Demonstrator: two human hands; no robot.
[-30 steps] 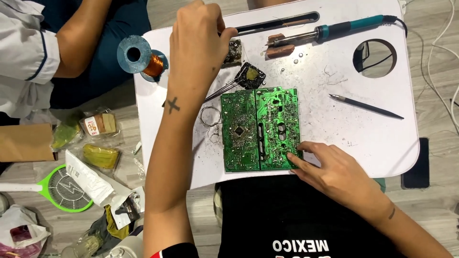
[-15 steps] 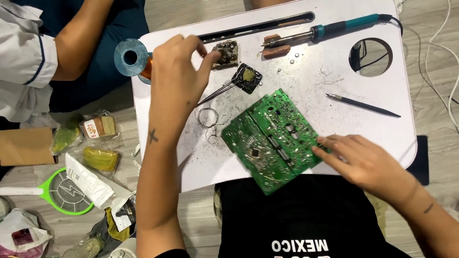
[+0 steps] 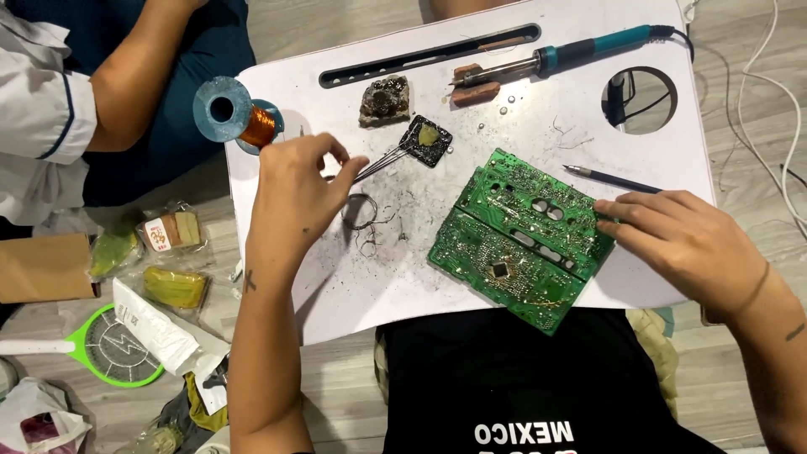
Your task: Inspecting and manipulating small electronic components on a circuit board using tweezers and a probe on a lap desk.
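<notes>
Left of the green circuit board (image 3: 519, 238), metal tweezers (image 3: 380, 161) are pinched in the left hand (image 3: 294, 197) fingers above a solder coil (image 3: 360, 211). Right of it, the right hand (image 3: 685, 240) fingers are pressed closed on the board's edge, steadying it on the white table (image 3: 353, 286). Positioning is judged under way; careful tweezer placement is called for.

The left hand (image 3: 298, 197) covers the handle end of the tweezers (image 3: 382, 161), so the grip on them cannot be made out. The right hand (image 3: 685, 240) hides the right edge of the green circuit board (image 3: 517, 240) and the tip of the pen-like tool (image 3: 609, 178). The parts on the board are too small to tell apart. The soldering iron (image 3: 555, 59) has its cord cut off by the top edge. A second person's arm (image 3: 134, 76) runs out of the frame at the top left. The green swatter (image 3: 109, 346) has its handle cut off at the left edge.
</notes>
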